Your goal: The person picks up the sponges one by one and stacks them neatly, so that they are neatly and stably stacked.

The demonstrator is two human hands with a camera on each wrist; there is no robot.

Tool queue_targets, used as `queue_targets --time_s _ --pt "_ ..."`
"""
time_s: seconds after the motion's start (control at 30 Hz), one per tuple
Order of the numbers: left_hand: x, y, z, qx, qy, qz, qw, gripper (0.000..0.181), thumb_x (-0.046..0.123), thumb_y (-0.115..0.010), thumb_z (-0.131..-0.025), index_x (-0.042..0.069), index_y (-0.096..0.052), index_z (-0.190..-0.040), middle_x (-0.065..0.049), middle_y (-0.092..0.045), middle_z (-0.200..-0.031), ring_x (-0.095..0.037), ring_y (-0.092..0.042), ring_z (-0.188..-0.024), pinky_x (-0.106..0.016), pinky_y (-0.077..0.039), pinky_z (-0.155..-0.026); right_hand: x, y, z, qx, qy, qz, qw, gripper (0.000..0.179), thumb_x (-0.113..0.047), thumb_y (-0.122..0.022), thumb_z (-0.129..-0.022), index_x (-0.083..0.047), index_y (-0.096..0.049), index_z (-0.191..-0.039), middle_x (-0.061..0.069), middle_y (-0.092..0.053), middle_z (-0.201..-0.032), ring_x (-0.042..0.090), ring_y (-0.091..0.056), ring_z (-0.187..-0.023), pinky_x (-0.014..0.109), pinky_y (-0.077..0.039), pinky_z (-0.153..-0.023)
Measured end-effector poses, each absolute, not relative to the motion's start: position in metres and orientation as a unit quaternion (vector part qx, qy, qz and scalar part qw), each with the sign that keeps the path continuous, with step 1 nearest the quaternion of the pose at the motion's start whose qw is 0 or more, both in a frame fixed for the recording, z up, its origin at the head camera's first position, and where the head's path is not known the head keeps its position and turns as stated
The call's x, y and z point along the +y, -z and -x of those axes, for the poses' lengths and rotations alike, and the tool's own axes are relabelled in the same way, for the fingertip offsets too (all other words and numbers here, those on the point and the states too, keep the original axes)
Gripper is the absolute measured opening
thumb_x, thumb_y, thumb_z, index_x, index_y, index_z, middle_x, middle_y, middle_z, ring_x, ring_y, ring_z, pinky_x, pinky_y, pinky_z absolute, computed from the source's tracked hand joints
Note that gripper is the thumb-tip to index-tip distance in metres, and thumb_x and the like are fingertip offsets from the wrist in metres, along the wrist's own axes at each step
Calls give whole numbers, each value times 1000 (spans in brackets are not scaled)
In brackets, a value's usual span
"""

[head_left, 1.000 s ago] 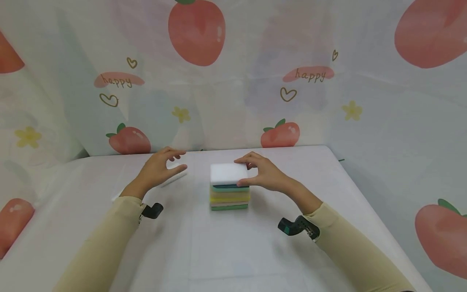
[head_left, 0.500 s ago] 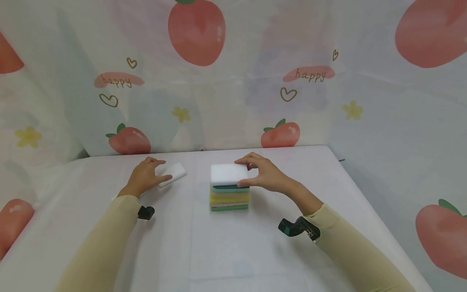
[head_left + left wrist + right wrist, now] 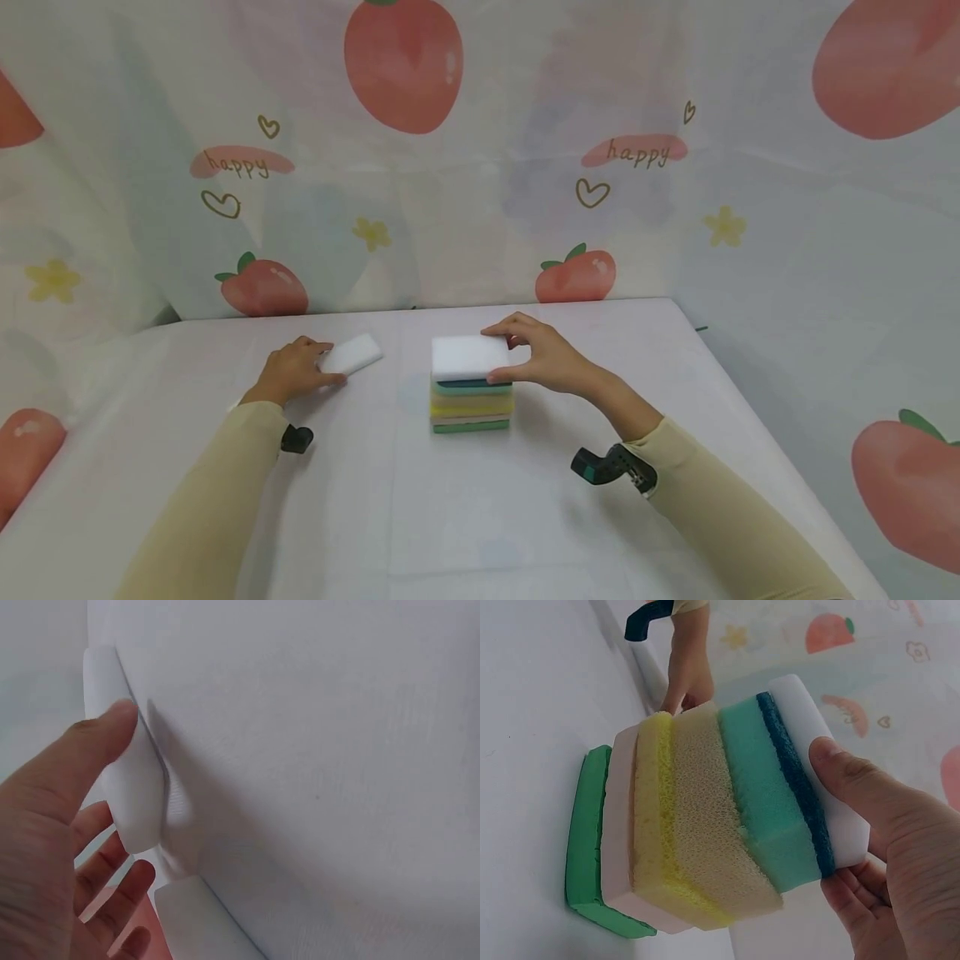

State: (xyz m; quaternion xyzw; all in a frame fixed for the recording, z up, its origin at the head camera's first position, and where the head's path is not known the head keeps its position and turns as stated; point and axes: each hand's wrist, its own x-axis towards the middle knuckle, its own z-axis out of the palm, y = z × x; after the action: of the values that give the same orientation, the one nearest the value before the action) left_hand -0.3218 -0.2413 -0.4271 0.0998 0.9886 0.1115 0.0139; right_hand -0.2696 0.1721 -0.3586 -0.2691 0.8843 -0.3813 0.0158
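A white sponge block point(image 3: 352, 354) lies on the table left of the stack. My left hand point(image 3: 288, 372) is at its left end, thumb along the near side and fingers at the far side. In the left wrist view the thumb point(image 3: 112, 735) presses on that block. The stack of sponges point(image 3: 705, 817) has a green one at the bottom, then pale pink, yellow, beige and teal with a dark blue scouring layer. On top sits another white sponge block point(image 3: 468, 358). My right hand point(image 3: 551, 358) pinches its right end between thumb and fingers.
One more white block point(image 3: 199, 922) shows at the bottom of the left wrist view, mostly hidden by the left wrist in the head view. A white cloth point(image 3: 450, 508) covers the table. Behind it hangs a fruit-print curtain point(image 3: 465, 200).
My left hand has come down and left onto the end of the loose white block, its fingers closing in round it. The right hand has stayed at the top of the stack.
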Motion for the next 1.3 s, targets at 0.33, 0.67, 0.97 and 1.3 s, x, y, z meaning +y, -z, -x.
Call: queue_targets --time_s 0.33,0.67,0.97,1.3 --pt "-241 432 321 986 -134 -102 19 75 43 -74 -83 -1 -52 -140 -27 -53 -126 -42 -54 -114 -60 -42 -95 172 358 268 883 382 274 14 65 -30 -86 -76 -13 -61 -134 2 -56 -126 21 -55 -109 45 -47 -100" --pt "-241 435 325 981 -172 -77 48 77 39 -76 -83 -1 -49 -142 -25 -50 -128 -39 -51 -115 -57 -42 -100 173 360 268 877 387 284 13 66 -33 -86 -75 -15 -61 -133 1 -56 -125 20 -55 -109 47 -46 -99" --pt "-242 434 324 980 -178 -77 46 74 39 -77 -83 0 -51 -140 -25 -51 -126 -38 -52 -110 -56 -43 -98 172 359 267 875 388 288 10 66 -32 -86 -75 -14 -61 -133 2 -56 -125 19 -55 -107 45 -46 -100" --pt "-239 430 324 980 -178 -76 50 75 41 -78 -82 2 -51 -141 -23 -51 -124 -34 -52 -107 -53 -44 -96 172 359 267 875 390 285 13 66 -30 -86 -75 -14 -61 -134 3 -55 -125 20 -54 -108 45 -45 -101"
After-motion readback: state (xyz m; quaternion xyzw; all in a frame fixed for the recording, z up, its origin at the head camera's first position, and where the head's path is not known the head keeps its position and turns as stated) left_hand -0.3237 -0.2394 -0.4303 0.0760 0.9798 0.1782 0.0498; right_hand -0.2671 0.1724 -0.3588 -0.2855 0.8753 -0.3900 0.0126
